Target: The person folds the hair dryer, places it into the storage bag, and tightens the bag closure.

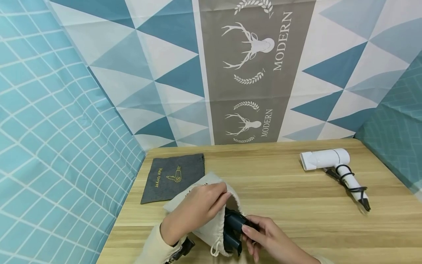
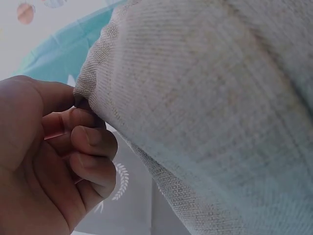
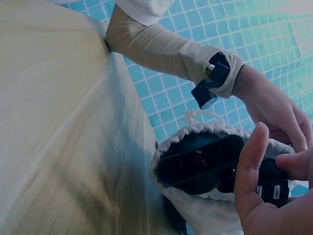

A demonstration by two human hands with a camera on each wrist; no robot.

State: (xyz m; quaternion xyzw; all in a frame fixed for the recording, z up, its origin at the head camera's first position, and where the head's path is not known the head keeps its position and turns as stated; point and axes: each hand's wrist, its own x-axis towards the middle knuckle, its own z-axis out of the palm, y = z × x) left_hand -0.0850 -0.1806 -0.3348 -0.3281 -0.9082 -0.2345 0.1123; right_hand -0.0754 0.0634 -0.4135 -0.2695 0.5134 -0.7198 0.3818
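Observation:
A cream drawstring bag point(image 1: 212, 223) stands tilted at the front of the table, its mouth facing right. My left hand point(image 1: 201, 201) pinches the upper rim; in the left wrist view thumb and fingers grip the cloth edge. A dark hair dryer point(image 1: 235, 223), seemingly folded with two tube-like parts side by side, lies partly inside the mouth, its deeper part hidden by cloth. With thumb and fingers my right hand point(image 1: 268, 236) holds its outer end. The right wrist view shows the dryer point(image 3: 200, 161) within the gathered opening, small light marks near my thumb.
On the wooden table point(image 1: 263, 179), a dark grey pouch point(image 1: 191, 170) printed "Hair Dryer" lies flat behind the bag. A white hair dryer point(image 1: 326, 159) with a black cord wrapped round its handle rests at the back right. Patterned cloth walls enclose the table's back and sides.

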